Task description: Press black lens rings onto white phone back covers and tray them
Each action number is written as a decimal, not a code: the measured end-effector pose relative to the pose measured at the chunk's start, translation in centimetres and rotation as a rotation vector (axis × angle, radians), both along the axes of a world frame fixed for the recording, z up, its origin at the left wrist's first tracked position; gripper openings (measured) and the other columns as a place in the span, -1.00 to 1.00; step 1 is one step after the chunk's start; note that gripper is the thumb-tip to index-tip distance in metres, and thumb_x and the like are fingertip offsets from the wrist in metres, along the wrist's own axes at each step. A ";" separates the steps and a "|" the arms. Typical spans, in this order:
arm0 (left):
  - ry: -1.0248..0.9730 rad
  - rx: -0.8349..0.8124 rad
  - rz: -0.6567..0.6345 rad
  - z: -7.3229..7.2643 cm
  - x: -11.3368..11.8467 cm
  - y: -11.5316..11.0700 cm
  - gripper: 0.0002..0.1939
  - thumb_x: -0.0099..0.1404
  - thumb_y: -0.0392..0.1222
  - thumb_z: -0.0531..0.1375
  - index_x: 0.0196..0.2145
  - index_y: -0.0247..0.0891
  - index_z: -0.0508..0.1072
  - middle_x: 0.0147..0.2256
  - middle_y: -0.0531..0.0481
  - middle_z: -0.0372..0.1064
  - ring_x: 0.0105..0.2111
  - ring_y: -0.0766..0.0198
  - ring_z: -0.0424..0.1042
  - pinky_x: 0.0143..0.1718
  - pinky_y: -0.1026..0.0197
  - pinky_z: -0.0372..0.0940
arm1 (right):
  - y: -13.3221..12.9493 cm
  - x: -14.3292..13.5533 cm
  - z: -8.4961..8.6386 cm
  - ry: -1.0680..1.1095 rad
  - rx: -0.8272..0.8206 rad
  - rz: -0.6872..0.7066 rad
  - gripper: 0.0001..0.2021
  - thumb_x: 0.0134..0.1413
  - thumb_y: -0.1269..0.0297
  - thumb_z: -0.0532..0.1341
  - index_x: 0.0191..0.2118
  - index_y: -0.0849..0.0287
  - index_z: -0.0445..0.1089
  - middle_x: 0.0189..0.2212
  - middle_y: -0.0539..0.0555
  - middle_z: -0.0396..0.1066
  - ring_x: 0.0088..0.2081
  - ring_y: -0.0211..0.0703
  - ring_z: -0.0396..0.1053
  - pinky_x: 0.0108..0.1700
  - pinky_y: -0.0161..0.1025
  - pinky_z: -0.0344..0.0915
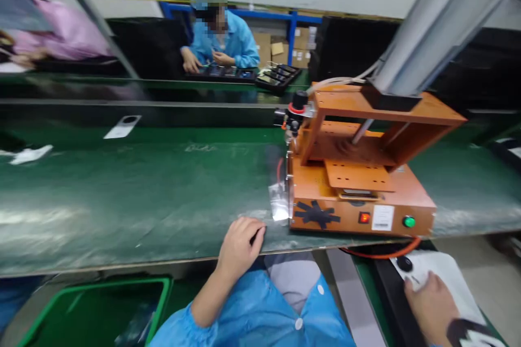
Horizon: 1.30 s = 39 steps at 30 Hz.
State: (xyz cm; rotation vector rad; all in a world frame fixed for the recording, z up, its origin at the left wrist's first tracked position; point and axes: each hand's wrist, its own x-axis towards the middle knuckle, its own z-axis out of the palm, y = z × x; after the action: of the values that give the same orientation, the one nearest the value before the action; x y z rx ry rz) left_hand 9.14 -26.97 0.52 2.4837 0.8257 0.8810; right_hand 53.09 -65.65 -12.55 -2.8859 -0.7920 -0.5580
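My left hand rests on the front edge of the green bench, its fingers curled in and nothing visible in them. Low on the right, my right hand lies over a white phone back cover with a round black camera ring. Thumb and fingers bend onto the cover, though motion blurs the fingertips. Beneath it is a black tray. An orange press stands on the bench between and beyond my hands, with a red lit switch and a green button on its front.
A green bin sits below the bench at lower left. Another white cover lies on the bench's far left. Clear plastic film is beside the press. An orange hose hangs under it. Across the bench, a person in blue works at black trays.
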 end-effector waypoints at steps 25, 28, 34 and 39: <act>0.097 -0.037 0.082 0.3 -4.2 -0.1 -0.65 0.50 -0.15 0.14 0.19 -0.14 0.43 0.32 -0.18 0.29 0.35 -0.03 0.24 0.36 -0.23 0.21 | 22.9 -26.9 9.7 0.459 0.441 1.416 -0.62 0.23 0.51 0.18 0.09 0.02 0.43 -0.21 0.13 0.49 -0.21 0.00 0.43 -0.22 -0.04 0.49; -0.029 -0.079 0.215 1.0 -4.7 1.1 -0.76 0.52 -0.19 0.09 0.02 -0.14 0.53 0.11 -0.13 0.48 0.14 0.09 0.44 0.21 -0.10 0.36 | 24.6 -27.2 11.7 0.472 0.404 1.432 -0.64 0.28 0.50 0.17 0.12 0.06 0.42 -0.21 0.14 0.49 -0.22 -0.02 0.42 -0.24 -0.08 0.47; -0.126 -0.093 0.295 1.5 -3.7 2.6 -0.77 0.53 -0.17 0.08 -0.02 -0.16 0.52 -0.07 -0.09 0.55 -0.01 0.11 0.47 0.12 -0.05 0.36 | 28.6 -26.6 13.8 0.483 0.280 1.459 -0.72 0.39 0.43 0.11 0.09 0.10 0.46 -0.19 0.16 0.51 -0.19 -0.06 0.47 -0.19 -0.13 0.47; 0.040 -0.103 0.226 1.0 -2.4 1.7 -0.66 0.42 0.00 0.28 0.09 -0.09 0.52 0.10 -0.12 0.50 0.16 -0.02 0.38 0.18 -0.17 0.25 | 29.7 -26.0 12.8 0.596 0.409 1.392 -0.74 0.39 0.42 0.13 0.06 0.08 0.49 -0.21 0.14 0.49 -0.19 -0.09 0.49 -0.15 -0.16 0.49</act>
State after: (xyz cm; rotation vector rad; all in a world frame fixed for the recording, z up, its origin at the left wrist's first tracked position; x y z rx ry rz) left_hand 6.78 -25.24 1.51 2.3579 1.1538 0.8402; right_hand 27.05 -35.95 0.28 -1.3891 -1.8544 0.2723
